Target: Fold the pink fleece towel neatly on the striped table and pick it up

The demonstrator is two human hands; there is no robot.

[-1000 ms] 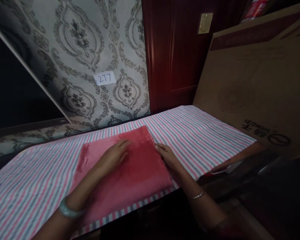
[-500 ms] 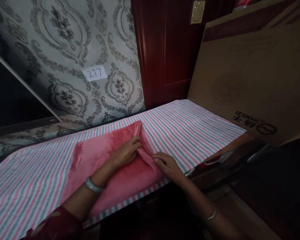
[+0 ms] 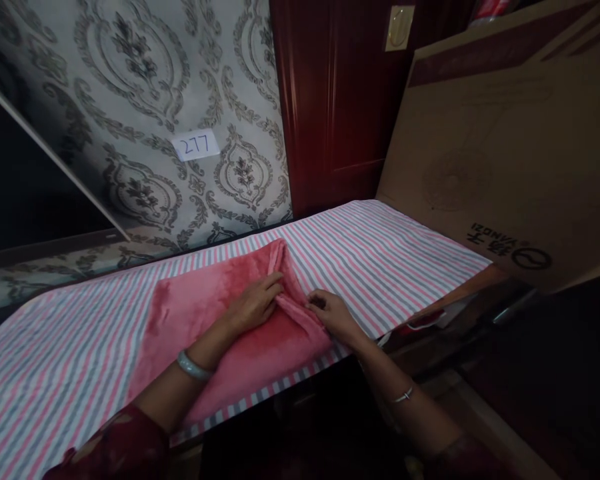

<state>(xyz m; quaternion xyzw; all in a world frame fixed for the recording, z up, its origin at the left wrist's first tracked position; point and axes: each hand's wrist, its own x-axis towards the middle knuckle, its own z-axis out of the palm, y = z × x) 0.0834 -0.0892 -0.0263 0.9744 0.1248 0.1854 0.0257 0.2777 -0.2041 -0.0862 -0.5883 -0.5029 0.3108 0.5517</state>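
A red towel (image 3: 220,320) lies flat on the striped cloth (image 3: 380,260) that covers the surface, toward its near edge, with its right edge raised into a ridge. The left hand (image 3: 254,303) presses down at about 9 o'clock of that ridge with fingers curled on the fold, and the right hand (image 3: 330,315) pinches the same edge from about 3 o'clock. The towel looks soft, light and limp, so it is best held at edges or corners

Both hands (image 3: 290,307) low, fingers curled — nearly touching.
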